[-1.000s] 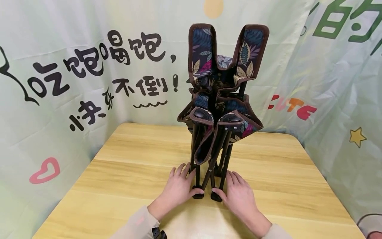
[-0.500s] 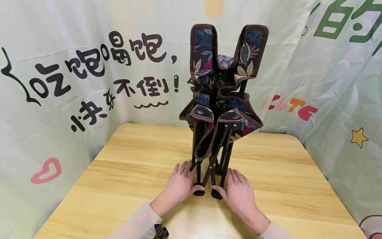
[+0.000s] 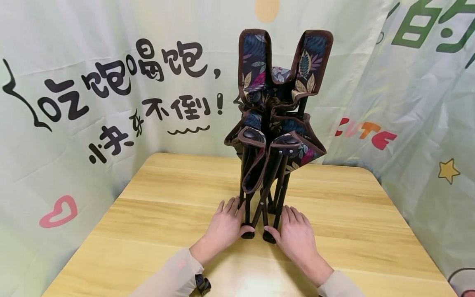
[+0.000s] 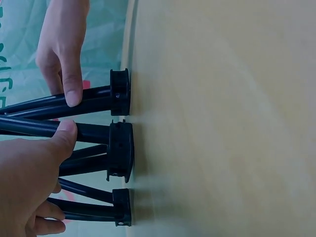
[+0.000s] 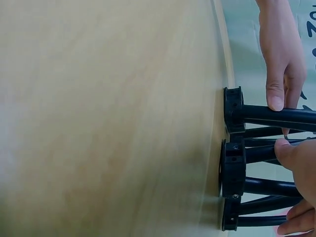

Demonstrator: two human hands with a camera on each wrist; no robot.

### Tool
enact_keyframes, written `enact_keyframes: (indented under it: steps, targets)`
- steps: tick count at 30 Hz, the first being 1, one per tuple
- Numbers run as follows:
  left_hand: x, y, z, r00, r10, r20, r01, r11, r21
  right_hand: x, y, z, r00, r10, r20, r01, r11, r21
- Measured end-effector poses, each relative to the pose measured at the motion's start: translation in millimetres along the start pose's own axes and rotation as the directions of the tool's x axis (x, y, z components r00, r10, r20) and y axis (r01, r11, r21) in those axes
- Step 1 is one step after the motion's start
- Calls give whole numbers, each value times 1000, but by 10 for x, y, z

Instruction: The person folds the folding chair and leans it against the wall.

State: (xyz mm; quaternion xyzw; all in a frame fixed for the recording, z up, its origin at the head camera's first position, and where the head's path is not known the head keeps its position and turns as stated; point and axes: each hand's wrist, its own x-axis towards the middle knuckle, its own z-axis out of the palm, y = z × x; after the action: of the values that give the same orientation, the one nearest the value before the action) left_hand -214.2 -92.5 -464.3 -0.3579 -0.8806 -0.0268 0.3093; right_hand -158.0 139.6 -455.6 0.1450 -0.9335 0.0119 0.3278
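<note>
A partly folded camping chair (image 3: 313, 62) with dark leaf-print fabric and brown edging stands upright on the table in the head view. Its black tube legs (image 3: 264, 208) cross below the bunched seat. My left hand (image 3: 222, 226) grips the left legs low down, its thumb across a front leg just above the plastic foot (image 3: 248, 232). On the other side my right hand (image 3: 298, 241) holds the right legs the same way, its thumb by the front foot (image 5: 233, 170). The left wrist view shows both thumbs on the tubes; some fingers are hidden behind the legs.
The wooden table (image 3: 159, 194) reaches back to printed cloth curtains (image 3: 185, 24) on the back and sides. A dark strapped device (image 3: 203, 284) sits at the left sleeve cuff.
Both hands and the chair's feet have shifted slightly away from me across the table. The fabric's left side has drawn in a little, and the hanging seat fold sits higher.
</note>
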Motion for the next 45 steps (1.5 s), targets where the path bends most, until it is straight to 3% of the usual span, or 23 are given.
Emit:
enact_keyframes:
  steps: [6,14,22,36,45]
  targets:
    - [26,-2,19,1000,-12,12,12,1000,26,39,-14,20,1000,10,-22,-10,1000,-14]
    - [76,-27,33,995,-30,93,29,999,16,82,-5,89,998,6,-60,-7,1000,-24]
    - [118,-71,69,998,-25,57,24,1000,18,126,3,145,998,17,-68,-18,1000,-23]
    - [198,-89,160,997,-43,56,41,999,33,192,38,209,998,38,-56,-41,998,-57]
    - [227,-95,205,993,-70,95,64,996,62,239,84,246,998,-10,-66,4,996,-85]
